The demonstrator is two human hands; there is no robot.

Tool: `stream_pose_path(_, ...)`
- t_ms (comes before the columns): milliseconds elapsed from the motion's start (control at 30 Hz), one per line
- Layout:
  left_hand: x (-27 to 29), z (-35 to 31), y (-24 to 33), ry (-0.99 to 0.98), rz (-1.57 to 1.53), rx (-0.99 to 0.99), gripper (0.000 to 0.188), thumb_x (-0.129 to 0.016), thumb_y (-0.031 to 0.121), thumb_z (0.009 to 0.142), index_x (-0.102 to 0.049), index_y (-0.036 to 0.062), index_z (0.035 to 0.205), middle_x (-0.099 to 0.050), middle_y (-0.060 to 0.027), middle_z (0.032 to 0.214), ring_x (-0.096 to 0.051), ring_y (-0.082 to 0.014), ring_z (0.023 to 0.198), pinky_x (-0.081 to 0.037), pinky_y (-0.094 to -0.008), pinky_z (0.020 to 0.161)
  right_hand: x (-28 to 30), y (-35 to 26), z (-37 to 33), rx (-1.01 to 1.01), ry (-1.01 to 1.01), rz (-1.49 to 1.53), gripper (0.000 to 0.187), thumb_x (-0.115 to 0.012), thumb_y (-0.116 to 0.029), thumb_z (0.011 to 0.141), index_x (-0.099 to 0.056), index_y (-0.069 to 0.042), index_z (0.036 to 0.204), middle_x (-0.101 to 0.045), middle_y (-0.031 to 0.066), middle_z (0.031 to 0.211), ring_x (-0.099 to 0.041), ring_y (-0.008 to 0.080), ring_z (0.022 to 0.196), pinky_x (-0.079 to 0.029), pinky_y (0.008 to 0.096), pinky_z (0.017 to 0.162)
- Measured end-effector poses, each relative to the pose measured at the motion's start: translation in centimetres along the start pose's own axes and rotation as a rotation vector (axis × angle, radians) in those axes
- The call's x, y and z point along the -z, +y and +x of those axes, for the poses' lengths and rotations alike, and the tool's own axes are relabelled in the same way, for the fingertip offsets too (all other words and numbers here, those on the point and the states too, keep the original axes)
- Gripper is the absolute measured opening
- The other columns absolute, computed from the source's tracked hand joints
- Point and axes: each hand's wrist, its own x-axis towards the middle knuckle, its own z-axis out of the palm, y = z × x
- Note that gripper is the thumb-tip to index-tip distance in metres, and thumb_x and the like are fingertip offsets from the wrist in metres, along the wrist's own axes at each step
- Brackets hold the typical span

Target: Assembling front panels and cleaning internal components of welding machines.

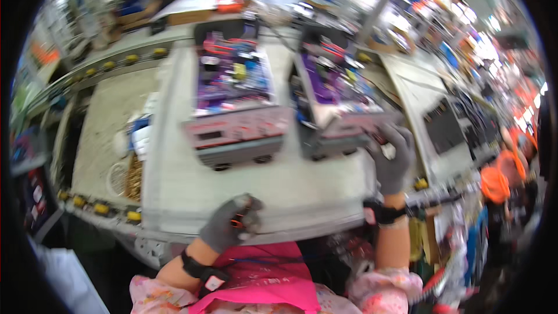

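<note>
We log the pale table (319, 195) first; on it, side by side and apart, left unit (238, 131) and right unit (343, 134), both open-topped, purple inside; our gloved hands are well apart; right hand (392, 157) at the right unit's near right corner, its grip blurred; left hand (233, 224) curled at the near edge, contents we cannot tell.

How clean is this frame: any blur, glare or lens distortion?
Head view: blur smears the left device and softens the right hand; same head view: the near edge of the worktop bows with fisheye distortion; again head view: white glare spots at upper right.
</note>
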Motion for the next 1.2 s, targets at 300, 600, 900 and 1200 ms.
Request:
stream_pose_path(300, -0.3, -0.4, -0.4, 0.043, 0.034, -0.001, 0.041, -0.047, 0.037, 0.096, -0.054, -0.0026, 0.1, -0.037, -0.0012, 0.055, -0.038, -0.011, 0.044, -0.031, -0.0239, 0.041, -0.7, -0.7, -0.2, 0.03, 0.009, -0.051, 0.034, -0.068, 0.003, 0.073, -0.062, -0.001, 0.106, -0.053, 0.0068, 0.089, -0.048, 0.0171, 0.069, -0.042, 0.0303, 0.062)
stream_pose_path(600, 0.3, 0.4, -1.3, 0.053, 0.05, 0.0, 0.039, -0.051, 0.041, 0.094, -0.054, 0.0019, 0.098, -0.039, -0.0002, 0.052, -0.04, -0.0107, 0.048, -0.031, -0.0219, 0.039, 1.1, -4.7, 1.8, 0.032, -0.039, -0.076, 0.02, -0.075, -0.006, 0.074, -0.064, -0.001, 0.09, -0.058, 0.0108, 0.08, -0.053, 0.0246, 0.068, -0.044, 0.0344, 0.06)
stream_pose_path(900, -1.8, -0.8, -0.3, 0.224, 0.045, 0.051, 0.034, -0.054, 0.037, 0.093, -0.06, 0.0035, 0.095, -0.045, 0.0007, 0.054, -0.046, -0.0127, 0.048, -0.034, -0.0237, 0.039, 1.3, -4.7, 1.8, 0.135, 0.013, -0.144, 0.024, -0.072, -0.02, 0.078, -0.061, -0.001, 0.088, -0.058, 0.0145, 0.085, -0.056, 0.0297, 0.076, -0.047, 0.0383, 0.068)
stream_pose_path(1200, -2.1, -1.1, -0.4, 0.215, 0.097, 0.031, 0.036, -0.056, 0.04, 0.091, -0.059, 0.0046, 0.091, -0.046, 0.0002, 0.054, -0.047, -0.013, 0.049, -0.035, -0.0242, 0.04, 1.4, -6.0, 2.2, 0.102, 0.018, 0.138, 0.029, -0.069, -0.025, 0.083, -0.058, 0.002, 0.085, -0.056, 0.0149, 0.091, -0.053, 0.0315, 0.084, -0.045, 0.0407, 0.071)
